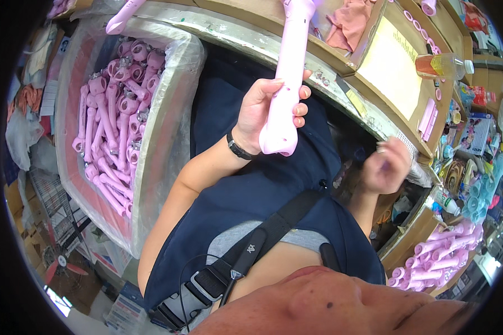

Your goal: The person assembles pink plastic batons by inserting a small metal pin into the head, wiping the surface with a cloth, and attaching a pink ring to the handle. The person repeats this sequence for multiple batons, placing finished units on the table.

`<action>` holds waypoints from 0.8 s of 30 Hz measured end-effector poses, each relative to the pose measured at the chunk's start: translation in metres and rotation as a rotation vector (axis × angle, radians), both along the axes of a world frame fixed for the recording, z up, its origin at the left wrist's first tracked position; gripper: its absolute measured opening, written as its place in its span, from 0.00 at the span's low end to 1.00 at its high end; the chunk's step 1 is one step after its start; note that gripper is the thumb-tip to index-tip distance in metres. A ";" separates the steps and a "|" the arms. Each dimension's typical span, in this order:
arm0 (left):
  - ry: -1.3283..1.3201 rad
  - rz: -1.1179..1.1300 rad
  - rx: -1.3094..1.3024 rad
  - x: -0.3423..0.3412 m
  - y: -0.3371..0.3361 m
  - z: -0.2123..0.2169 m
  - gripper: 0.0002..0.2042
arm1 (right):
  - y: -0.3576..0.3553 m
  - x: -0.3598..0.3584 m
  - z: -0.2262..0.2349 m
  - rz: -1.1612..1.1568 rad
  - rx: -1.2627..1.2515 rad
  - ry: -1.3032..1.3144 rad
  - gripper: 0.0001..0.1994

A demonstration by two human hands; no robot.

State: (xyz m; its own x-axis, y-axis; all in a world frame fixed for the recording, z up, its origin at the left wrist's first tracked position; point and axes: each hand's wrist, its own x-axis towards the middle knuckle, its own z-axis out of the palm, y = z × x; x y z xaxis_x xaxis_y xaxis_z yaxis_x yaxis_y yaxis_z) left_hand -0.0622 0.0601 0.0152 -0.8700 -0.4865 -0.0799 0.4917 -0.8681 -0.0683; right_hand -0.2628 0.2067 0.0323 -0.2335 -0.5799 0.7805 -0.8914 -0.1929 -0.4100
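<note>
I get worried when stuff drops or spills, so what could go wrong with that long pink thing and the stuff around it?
The long pink piece might slip and drop, because only the left hand holds it. The bottle of amber liquid could get knocked and, if it leaked, wet the pale yellow paper beside it. Pieces in the jumbled pink pile on the left might slide if bumped.

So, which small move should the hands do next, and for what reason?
Probably bring the right hand to the long pink part to help steady it: the left hand alone grips that part, while the right is apart from it, loosely curled, and seems to hold nothing.
</note>
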 end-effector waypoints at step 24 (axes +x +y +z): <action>-0.053 0.007 0.044 0.001 0.003 0.003 0.20 | -0.079 0.050 0.034 0.944 0.173 0.090 0.11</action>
